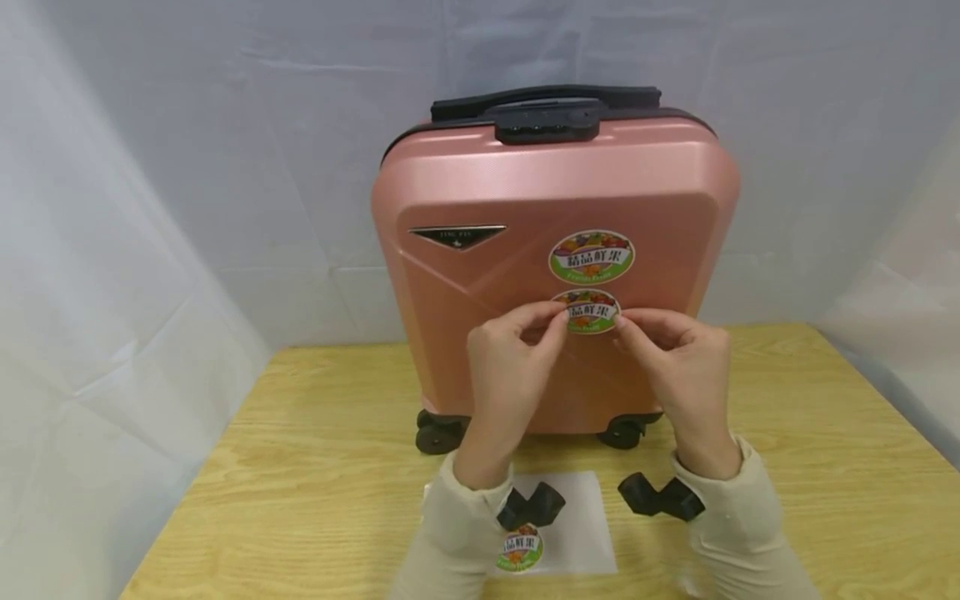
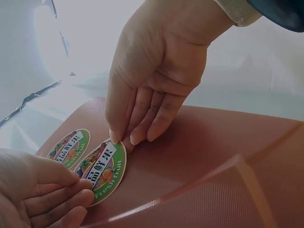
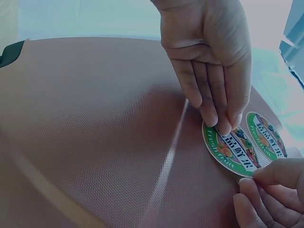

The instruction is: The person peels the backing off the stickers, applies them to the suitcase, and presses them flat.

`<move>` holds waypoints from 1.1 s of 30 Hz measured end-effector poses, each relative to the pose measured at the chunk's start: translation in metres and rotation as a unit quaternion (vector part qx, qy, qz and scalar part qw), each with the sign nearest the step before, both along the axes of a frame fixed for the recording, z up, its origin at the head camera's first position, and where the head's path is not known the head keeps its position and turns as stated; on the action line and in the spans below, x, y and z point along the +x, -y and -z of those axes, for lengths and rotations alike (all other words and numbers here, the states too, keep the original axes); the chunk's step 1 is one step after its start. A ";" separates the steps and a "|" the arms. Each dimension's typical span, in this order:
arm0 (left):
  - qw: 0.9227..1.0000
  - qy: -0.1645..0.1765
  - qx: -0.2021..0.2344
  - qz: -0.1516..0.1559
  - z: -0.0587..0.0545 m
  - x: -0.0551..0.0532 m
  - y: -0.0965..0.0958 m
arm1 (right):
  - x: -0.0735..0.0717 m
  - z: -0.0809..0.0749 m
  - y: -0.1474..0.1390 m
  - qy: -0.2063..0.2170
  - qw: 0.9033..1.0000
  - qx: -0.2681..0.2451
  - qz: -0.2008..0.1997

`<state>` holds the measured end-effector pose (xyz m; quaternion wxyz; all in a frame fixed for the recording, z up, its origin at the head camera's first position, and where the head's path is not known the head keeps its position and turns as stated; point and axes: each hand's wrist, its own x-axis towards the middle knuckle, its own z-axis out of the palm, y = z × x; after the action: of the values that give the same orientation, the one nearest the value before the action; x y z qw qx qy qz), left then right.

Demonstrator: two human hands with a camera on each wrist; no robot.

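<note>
An oval fruit sticker (image 1: 592, 313) lies against the front of a pink suitcase (image 1: 480, 317), just below a second oval sticker (image 1: 592, 257). My left hand (image 1: 513, 358) pinches the lower sticker's left end between thumb and index finger. At its right end, my right hand (image 1: 686, 358) pinches the edge. The left wrist view shows the left hand (image 2: 42, 190) low at the left and the right hand (image 2: 156, 76) above. In the right wrist view the sticker (image 3: 230, 149) appears close to the suitcase surface; whether its whole back touches cannot be told.
The suitcase stands upright on wheels on a wooden table (image 1: 300, 467). In front of it lies a white backing sheet (image 1: 577, 533) with another oval sticker (image 1: 521, 550), partly covered by the left sleeve. A black handle (image 1: 547, 100) tops the suitcase. White cloth hangs behind.
</note>
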<state>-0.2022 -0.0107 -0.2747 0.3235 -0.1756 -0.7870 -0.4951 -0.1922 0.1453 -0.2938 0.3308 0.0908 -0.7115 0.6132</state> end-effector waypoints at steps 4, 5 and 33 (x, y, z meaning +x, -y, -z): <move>1.000 0.008 0.007 0.006 -0.001 0.000 -0.002 | 0.000 0.000 0.000 0.001 1.000 -0.006 -0.004; 1.000 0.011 0.008 0.008 -0.001 0.000 -0.003 | 0.000 0.000 0.000 0.002 1.000 -0.005 -0.004; 0.995 0.090 0.001 0.041 -0.013 0.002 -0.010 | -0.002 0.001 -0.003 0.000 1.000 0.014 -0.008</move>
<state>-0.2005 -0.0011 -0.2618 0.2305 -0.1621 -0.8046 -0.5227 -0.1942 0.1482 -0.2951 0.3245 0.1005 -0.7193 0.6060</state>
